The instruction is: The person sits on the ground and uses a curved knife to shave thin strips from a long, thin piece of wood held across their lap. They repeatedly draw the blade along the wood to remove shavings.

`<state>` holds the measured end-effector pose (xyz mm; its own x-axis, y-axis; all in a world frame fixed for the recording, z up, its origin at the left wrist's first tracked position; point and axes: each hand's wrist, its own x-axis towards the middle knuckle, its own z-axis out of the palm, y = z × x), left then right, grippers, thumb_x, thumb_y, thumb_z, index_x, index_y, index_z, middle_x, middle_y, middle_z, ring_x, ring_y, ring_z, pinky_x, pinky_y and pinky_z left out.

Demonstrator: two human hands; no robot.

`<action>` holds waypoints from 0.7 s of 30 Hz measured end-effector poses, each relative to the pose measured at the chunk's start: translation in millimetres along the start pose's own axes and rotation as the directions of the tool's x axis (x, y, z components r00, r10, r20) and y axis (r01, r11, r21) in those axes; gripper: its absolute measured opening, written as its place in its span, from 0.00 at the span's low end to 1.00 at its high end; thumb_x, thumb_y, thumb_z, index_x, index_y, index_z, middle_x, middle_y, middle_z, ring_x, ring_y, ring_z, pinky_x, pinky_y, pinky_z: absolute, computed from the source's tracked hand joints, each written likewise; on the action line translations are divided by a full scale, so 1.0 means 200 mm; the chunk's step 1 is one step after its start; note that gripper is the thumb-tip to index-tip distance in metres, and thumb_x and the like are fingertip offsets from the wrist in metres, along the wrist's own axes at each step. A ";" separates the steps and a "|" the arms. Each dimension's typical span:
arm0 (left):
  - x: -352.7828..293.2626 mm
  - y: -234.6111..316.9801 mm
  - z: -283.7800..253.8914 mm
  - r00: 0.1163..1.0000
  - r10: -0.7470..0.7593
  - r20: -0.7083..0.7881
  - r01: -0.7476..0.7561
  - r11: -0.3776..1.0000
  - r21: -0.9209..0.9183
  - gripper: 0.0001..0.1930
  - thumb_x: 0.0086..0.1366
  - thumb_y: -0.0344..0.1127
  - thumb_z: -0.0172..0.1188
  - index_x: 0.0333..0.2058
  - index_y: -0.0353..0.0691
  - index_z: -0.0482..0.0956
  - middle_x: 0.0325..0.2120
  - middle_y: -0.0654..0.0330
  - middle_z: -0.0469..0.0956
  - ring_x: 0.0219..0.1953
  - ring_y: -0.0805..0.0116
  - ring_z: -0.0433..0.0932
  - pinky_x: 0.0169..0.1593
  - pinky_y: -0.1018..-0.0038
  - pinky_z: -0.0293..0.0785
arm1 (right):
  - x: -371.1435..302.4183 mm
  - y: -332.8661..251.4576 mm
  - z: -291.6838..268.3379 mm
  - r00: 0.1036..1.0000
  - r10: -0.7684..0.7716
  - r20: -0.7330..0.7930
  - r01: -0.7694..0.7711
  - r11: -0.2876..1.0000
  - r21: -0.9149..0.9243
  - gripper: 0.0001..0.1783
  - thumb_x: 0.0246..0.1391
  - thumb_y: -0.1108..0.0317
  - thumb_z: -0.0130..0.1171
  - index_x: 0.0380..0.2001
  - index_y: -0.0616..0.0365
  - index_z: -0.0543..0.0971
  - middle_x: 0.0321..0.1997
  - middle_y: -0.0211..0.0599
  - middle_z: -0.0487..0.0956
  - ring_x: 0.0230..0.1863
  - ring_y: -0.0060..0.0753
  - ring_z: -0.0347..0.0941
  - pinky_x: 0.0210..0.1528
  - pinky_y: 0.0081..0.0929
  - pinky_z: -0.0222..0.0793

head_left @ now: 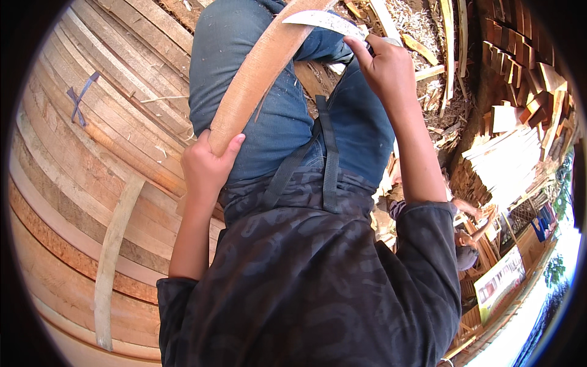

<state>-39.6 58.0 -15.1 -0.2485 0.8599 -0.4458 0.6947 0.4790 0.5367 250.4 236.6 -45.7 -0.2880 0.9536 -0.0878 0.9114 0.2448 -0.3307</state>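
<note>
A long, reddish-brown wooden slat point(260, 76) slants across my jeans-clad thigh, its far end running out past the top edge of the view. My left hand point(211, 160) is closed round its near end, thumb on the upper side. In my right hand point(388, 70) is a knife with a curved, pale metal blade point(324, 22). The fingers wrap its handle, which is mostly hidden. The blade lies across the slat's far part, its tip pointing left; whether the edge bites into the wood I cannot tell. A thin splinter hangs from the slat's right edge.
Stacked planks point(67, 208) fill the left side, with a loose pale strip point(113, 263) and a knotted blue tie point(77, 101) on them. Wood shavings point(428, 27) litter the ground ahead. Piled wood pieces point(501, 162) stand at right, near another person point(466, 248).
</note>
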 end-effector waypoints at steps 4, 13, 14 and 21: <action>0.00 0.02 0.00 1.000 0.001 0.000 -0.001 1.000 -0.025 0.26 0.55 0.55 0.68 0.24 0.32 0.76 0.15 0.46 0.76 0.21 0.46 0.79 0.26 0.60 0.72 | 0.05 0.09 0.06 0.997 0.077 -0.009 -0.077 0.996 -0.051 0.36 0.55 0.33 0.53 0.19 0.59 0.78 0.16 0.51 0.76 0.23 0.54 0.76 0.27 0.44 0.73; -0.02 0.02 0.01 1.000 0.002 -0.031 -0.001 0.999 0.043 0.28 0.56 0.56 0.68 0.24 0.31 0.76 0.15 0.44 0.76 0.23 0.44 0.80 0.27 0.59 0.73 | 0.18 0.17 0.12 0.985 0.155 -0.069 -0.157 0.987 -0.024 0.37 0.59 0.33 0.46 0.25 0.59 0.81 0.21 0.52 0.79 0.28 0.58 0.77 0.32 0.46 0.72; -0.01 0.03 0.00 1.000 0.004 -0.024 -0.003 1.000 0.027 0.28 0.56 0.57 0.68 0.24 0.31 0.76 0.15 0.44 0.76 0.23 0.44 0.79 0.27 0.59 0.73 | 0.22 0.26 0.13 0.972 0.206 -0.110 -0.214 0.975 -0.068 0.36 0.61 0.35 0.47 0.24 0.61 0.80 0.17 0.50 0.76 0.22 0.50 0.75 0.28 0.41 0.69; 0.00 0.05 0.00 0.999 -0.016 -0.036 0.017 1.000 0.022 0.28 0.55 0.58 0.67 0.24 0.32 0.77 0.15 0.44 0.76 0.22 0.43 0.79 0.27 0.59 0.73 | 0.29 0.16 -0.05 0.967 0.237 -0.089 -0.232 0.971 0.064 0.25 0.60 0.49 0.52 0.27 0.62 0.82 0.25 0.57 0.78 0.31 0.62 0.75 0.36 0.50 0.69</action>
<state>-32.7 62.1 -9.7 -0.2841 0.8579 -0.4281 0.7053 0.4895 0.5128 266.1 301.3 -51.6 -0.0366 0.9961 -0.0799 0.9328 0.0053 -0.3603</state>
